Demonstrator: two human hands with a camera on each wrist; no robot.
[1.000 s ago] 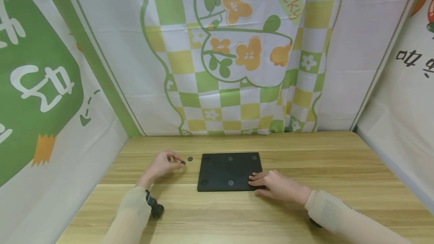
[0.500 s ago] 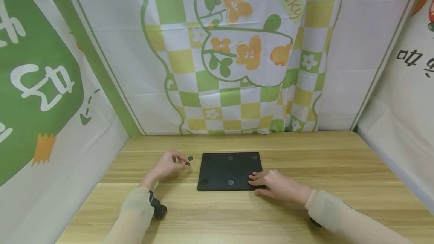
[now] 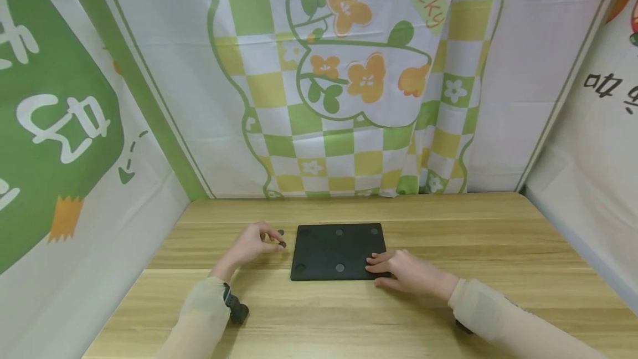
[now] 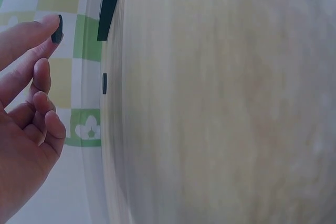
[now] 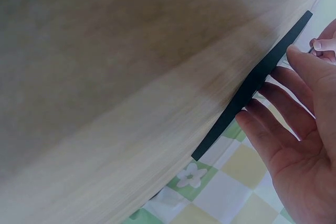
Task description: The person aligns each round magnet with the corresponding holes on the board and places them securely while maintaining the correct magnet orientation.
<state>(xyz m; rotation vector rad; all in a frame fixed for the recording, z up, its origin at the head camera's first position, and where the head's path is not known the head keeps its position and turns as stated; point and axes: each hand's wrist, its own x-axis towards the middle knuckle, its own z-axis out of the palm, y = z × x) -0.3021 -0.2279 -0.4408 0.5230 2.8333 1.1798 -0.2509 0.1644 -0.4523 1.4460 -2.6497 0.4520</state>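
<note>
My left hand pinches a small dark disc between thumb and index finger, left of a black rectangular board. In the left wrist view the disc is seen edge-on at the fingertips, above the tabletop. A second dark disc lies on the table just behind the left fingers. Several round spots, some greyer, mark the board's face. On the board's lower right corner my right hand rests with loosely bent fingers, hiding that corner. The right wrist view has those fingers touching the board.
The board lies flat on a wooden table. A checked, flowered curtain hangs behind the table's back edge. Printed cloth walls flank both sides. Each wrist carries a dark strapped device.
My left hand has moved right and slightly nearer with the pinched disc, approaching the board's left edge. The right hand and the board have stayed in place.
</note>
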